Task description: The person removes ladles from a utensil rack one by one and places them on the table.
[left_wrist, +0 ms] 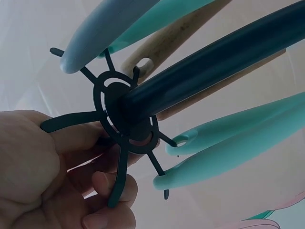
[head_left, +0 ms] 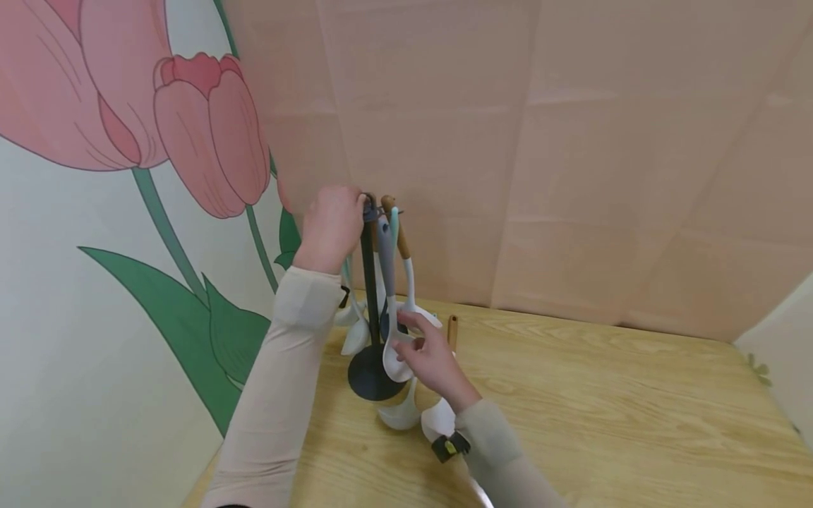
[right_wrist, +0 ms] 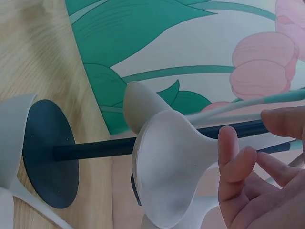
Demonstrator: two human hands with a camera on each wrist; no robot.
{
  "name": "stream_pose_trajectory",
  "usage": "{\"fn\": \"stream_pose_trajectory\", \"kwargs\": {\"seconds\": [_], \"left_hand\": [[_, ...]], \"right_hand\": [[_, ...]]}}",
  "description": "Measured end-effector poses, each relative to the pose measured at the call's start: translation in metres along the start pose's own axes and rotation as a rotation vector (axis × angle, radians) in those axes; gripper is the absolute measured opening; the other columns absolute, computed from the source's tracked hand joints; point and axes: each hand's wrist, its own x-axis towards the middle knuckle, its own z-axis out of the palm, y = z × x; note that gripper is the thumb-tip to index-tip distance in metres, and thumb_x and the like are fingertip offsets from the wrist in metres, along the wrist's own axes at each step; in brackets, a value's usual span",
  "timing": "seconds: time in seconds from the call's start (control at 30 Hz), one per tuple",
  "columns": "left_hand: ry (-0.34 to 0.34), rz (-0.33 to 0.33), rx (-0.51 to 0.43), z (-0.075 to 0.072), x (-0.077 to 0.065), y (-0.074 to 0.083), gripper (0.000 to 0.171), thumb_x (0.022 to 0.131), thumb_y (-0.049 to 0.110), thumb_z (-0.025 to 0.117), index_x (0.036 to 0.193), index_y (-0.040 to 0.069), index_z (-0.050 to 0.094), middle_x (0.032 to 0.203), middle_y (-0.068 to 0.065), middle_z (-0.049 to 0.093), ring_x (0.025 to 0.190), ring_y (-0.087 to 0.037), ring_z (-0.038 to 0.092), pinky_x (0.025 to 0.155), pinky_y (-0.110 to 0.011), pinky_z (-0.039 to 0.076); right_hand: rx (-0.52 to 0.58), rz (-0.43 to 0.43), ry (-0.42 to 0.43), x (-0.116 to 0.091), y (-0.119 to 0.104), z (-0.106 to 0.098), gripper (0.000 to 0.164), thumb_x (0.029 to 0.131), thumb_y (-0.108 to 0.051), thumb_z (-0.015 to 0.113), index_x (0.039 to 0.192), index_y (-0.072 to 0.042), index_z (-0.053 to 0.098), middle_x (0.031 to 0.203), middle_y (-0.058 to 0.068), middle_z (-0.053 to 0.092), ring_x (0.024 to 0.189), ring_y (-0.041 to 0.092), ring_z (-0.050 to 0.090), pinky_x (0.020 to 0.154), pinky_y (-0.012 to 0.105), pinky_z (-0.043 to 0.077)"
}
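A dark utensil stand [head_left: 370,282] has a round base, an upright pole and a hook ring [left_wrist: 98,95] on top. Several kitchen utensils hang from its hooks by their handles. My left hand [head_left: 332,227] holds the ring, fingers curled about its bare hook arms. A spoon [head_left: 394,363] with a grey handle and white bowl hangs at the front, its handle end over a hook. Beside the spoon's neck and bowl is my right hand [head_left: 435,356], fingers bent. In the right wrist view its fingers [right_wrist: 233,164] overlap the spoon's neck; whether they pinch it is unclear.
A white ladle [head_left: 399,415] lies by the stand's base. To its right lies a white-headed utensil [head_left: 438,418] with a wooden handle, partly behind the right forearm. The wood-grain table [head_left: 603,409] meets a covered back wall and a tulip-painted left wall.
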Motion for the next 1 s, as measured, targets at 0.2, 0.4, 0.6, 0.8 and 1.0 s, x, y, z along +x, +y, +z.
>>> {"fn": "stream_pose_trajectory", "kwargs": {"seconds": [0.2, 0.4, 0.6, 0.8, 1.0], "left_hand": [[0.005, 0.002, 0.006, 0.0004, -0.0015, 0.0012, 0.033, 0.109, 0.025, 0.042, 0.112, 0.004, 0.068, 0.101, -0.013, 0.067, 0.084, -0.026, 0.060, 0.074, -0.041, 0.053], [0.011, -0.002, -0.007, 0.0017, -0.0012, 0.0011, 0.033, 0.109, 0.025, 0.042, 0.113, 0.004, 0.068, 0.099, -0.012, 0.067, 0.081, -0.026, 0.060, 0.071, -0.041, 0.053], [0.014, -0.004, 0.001, 0.0030, -0.0004, 0.0014, 0.033, 0.109, 0.025, 0.042, 0.113, 0.005, 0.067, 0.100, -0.012, 0.067, 0.081, -0.025, 0.061, 0.070, -0.040, 0.054], [0.004, -0.008, 0.005, 0.0020, -0.0010, 0.0023, 0.033, 0.109, 0.026, 0.042, 0.114, 0.005, 0.067, 0.098, -0.011, 0.067, 0.080, -0.024, 0.061, 0.068, -0.039, 0.053], [0.004, -0.013, 0.003, 0.0021, -0.0015, 0.0022, 0.034, 0.109, 0.026, 0.042, 0.115, 0.006, 0.067, 0.098, -0.011, 0.067, 0.079, -0.025, 0.061, 0.067, -0.039, 0.053]], "right_hand": [[0.083, 0.028, -0.042, 0.0026, 0.0020, -0.0002, 0.052, 0.095, -0.010, 0.066, 0.145, -0.013, 0.049, 0.147, 0.014, 0.050, 0.082, 0.027, 0.070, 0.057, 0.037, 0.053], [0.147, 0.033, -0.079, 0.0040, 0.0018, -0.0010, 0.054, 0.097, -0.005, 0.061, 0.148, -0.010, 0.045, 0.149, 0.019, 0.047, 0.082, 0.033, 0.070, 0.049, 0.032, 0.048], [0.157, 0.022, -0.062, 0.0036, 0.0043, -0.0004, 0.052, 0.098, -0.005, 0.059, 0.147, -0.013, 0.046, 0.145, 0.017, 0.051, 0.075, 0.025, 0.067, 0.048, 0.031, 0.047], [0.155, 0.054, -0.047, -0.0010, 0.0034, -0.0006, 0.043, 0.100, -0.010, 0.059, 0.142, -0.015, 0.052, 0.136, 0.012, 0.057, 0.074, 0.025, 0.063, 0.049, 0.024, 0.043], [0.114, 0.071, -0.011, -0.0048, 0.0038, -0.0012, 0.030, 0.100, -0.020, 0.061, 0.130, -0.014, 0.062, 0.119, 0.010, 0.064, 0.072, 0.021, 0.061, 0.051, 0.026, 0.044]]}}
